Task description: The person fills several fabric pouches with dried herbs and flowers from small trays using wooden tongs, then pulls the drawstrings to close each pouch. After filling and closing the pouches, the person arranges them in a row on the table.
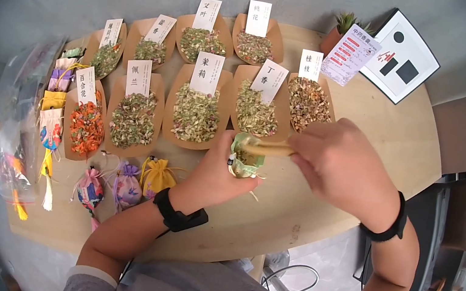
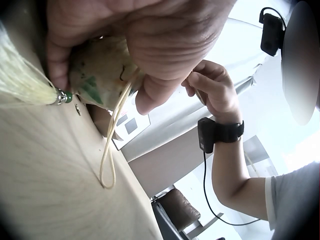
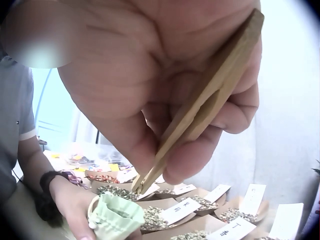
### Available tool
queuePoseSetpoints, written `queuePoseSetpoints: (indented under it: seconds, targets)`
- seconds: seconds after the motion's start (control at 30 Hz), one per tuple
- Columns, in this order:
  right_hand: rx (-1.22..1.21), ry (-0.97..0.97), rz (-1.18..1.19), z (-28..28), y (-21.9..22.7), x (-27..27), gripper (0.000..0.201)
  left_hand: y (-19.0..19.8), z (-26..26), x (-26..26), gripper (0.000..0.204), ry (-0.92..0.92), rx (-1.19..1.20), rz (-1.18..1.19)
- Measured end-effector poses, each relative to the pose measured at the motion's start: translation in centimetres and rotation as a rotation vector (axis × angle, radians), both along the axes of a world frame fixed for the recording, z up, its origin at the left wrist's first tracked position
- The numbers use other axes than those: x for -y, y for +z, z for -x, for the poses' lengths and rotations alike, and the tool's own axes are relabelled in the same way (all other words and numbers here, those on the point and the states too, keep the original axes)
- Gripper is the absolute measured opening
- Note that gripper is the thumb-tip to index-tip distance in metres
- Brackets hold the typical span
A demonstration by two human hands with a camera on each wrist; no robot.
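Note:
The left hand [image 1: 217, 171] holds a small pale green drawstring pouch [image 1: 248, 159] with its mouth up; in the left wrist view the fingers wrap round the pouch [image 2: 95, 75], and a cream cord [image 2: 116, 122] hangs from it. Wooden tongs [image 1: 269, 149] are pinched in the right hand [image 1: 335, 162], their tips at the pouch's mouth in the head view. The right wrist view shows the tongs [image 3: 200, 107] between thumb and fingers, above the open pouch [image 3: 116, 216]. What the tips hold cannot be made out.
Paper trays of dried herbs with labels [image 1: 205, 73] stand in two rows behind the hands. Filled pouches [image 1: 157, 177] lie left of the left forearm, near a plastic bag [image 1: 13, 152] and tasselled pouches [image 1: 50, 130]. A framed picture [image 1: 405, 57], card [image 1: 350, 54] and potted plant [image 1: 332, 37] stand back right.

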State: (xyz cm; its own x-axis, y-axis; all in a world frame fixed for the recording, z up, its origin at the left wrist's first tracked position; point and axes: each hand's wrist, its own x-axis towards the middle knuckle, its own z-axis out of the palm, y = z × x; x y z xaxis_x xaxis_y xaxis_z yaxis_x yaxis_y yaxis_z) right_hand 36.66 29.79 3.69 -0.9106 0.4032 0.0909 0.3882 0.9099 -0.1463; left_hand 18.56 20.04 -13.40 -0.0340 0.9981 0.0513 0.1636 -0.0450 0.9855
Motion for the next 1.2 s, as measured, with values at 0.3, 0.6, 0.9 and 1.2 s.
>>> queuePoseSetpoints:
  seconds: [0.3,0.6,0.9,1.2]
  targets:
    - [0.019,-0.067,0.118,-0.6,0.0,-0.3,0.012,0.5,-0.1,0.1,0.069,-0.045,0.063,-0.010]
    - [-0.171,-0.278,0.188,-5.7,-4.3,1.0,0.023,1.1,0.8,1.0,0.067,0.004,0.141,0.037]
    - [-0.052,-0.225,-0.071,-5.0,-10.9,2.2,0.008,1.5,0.6,1.2,0.066,0.024,0.005,0.038]
    - [0.027,-0.205,-0.059,-4.3,-11.1,1.8,0.009,2.0,0.5,1.0,0.067,-0.055,0.047,0.134]
